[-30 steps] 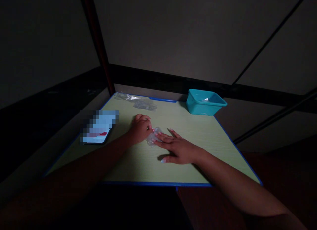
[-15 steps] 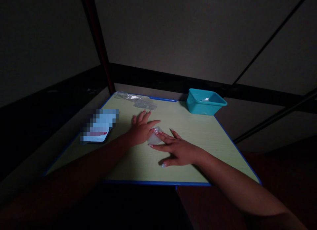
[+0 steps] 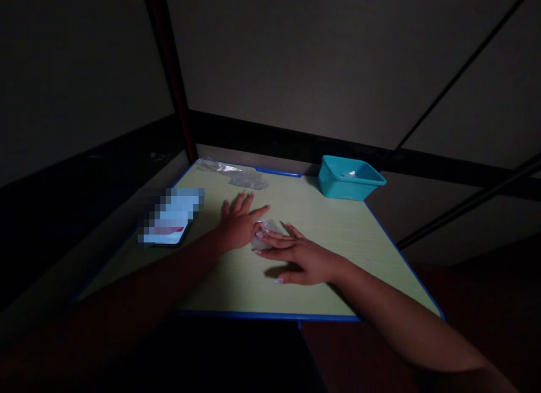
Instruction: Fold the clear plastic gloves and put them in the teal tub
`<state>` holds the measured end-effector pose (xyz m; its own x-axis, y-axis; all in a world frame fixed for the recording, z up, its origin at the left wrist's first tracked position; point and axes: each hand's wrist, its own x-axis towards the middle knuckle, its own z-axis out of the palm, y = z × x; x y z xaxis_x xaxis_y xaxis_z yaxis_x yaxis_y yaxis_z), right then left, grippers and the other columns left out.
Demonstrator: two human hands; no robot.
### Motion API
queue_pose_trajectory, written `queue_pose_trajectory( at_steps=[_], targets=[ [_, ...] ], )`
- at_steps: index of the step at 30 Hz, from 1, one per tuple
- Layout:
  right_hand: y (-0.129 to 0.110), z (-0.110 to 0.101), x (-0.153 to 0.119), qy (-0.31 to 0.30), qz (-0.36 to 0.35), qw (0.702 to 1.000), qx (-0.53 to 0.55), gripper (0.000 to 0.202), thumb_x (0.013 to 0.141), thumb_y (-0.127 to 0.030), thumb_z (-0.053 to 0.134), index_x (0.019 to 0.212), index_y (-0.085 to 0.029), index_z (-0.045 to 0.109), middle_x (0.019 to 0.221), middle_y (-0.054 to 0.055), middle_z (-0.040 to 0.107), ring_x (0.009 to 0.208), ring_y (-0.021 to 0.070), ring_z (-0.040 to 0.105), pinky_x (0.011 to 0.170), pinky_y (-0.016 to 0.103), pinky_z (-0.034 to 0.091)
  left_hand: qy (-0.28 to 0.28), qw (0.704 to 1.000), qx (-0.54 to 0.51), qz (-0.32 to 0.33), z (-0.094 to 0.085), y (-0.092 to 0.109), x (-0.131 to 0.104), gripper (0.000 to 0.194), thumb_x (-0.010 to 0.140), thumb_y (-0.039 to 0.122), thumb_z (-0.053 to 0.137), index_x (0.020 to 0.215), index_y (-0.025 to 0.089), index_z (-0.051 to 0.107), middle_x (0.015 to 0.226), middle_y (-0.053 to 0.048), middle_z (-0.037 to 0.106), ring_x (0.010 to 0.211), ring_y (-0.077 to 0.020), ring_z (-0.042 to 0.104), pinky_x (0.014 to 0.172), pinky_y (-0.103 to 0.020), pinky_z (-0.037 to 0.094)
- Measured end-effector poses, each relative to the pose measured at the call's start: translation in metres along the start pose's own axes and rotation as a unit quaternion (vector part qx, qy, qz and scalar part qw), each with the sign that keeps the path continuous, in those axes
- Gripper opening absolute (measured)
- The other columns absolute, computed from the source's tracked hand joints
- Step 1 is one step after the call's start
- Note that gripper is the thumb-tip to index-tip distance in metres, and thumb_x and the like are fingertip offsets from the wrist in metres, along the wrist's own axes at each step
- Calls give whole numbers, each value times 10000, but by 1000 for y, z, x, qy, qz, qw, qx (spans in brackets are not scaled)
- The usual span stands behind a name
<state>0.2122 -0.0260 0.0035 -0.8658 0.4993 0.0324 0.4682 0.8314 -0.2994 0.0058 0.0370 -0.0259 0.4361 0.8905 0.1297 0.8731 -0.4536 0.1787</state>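
Observation:
A small translucent plastic piece (image 3: 274,226), perhaps a bag, lies flat on the table, partly covered by fingers. My right hand (image 3: 304,259) is spread over it from the right, with the fingertips resting on the plastic and the thumb apart on the tabletop. At the plastic's left edge, my left hand (image 3: 240,226) lies with its fingers fanned out and its thumb side touching or very close to the sheet. Neither hand grips anything. Fingertips of both hands meet or nearly meet above the plastic.
A pale table (image 3: 338,229) with a blue rim stands against the wall. Crumpled clear plastic wrap (image 3: 249,181) lies at its far left. A turquoise basket (image 3: 349,185) with something pale inside sits at the far right. A lit phone (image 3: 173,215), partly pixelated, rests at the left.
My right fingertips have slid slightly left across the plastic toward my left hand. My left hand stays almost in place; the view has tipped a little.

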Motion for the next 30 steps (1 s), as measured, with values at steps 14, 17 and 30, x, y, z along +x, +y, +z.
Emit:
queue_pose_trajectory(
  at_steps=[14,17,30],
  targets=[
    [14,-9,-10,95,15,991,-93,262,887,-332,526,1049,-220,698,1405,109,459,1342,254,340,1075,527,209,-44,989,-39,139,-9,-8,-1,333,886,383,497,1206,382,588,1531,-33,237,1410,-339,101,1056,-617,149],
    [15,-7,-9,100,44,987,-116,278,884,-341,531,1075,-219,691,1417,123,437,1323,278,357,1054,531,245,-58,985,-26,160,-8,-9,-1,346,891,409,485,1225,385,569,1540,-46,198,1421,-313,57,1053,-629,119],
    [20,7,3,184,176,966,-41,216,865,-311,555,946,-186,711,916,84,577,890,211,473,784,368,365,-52,983,-7,176,-1,-6,-1,662,852,583,449,1399,216,378,1527,-106,203,1427,-279,64,1086,-580,104]
  ],
)
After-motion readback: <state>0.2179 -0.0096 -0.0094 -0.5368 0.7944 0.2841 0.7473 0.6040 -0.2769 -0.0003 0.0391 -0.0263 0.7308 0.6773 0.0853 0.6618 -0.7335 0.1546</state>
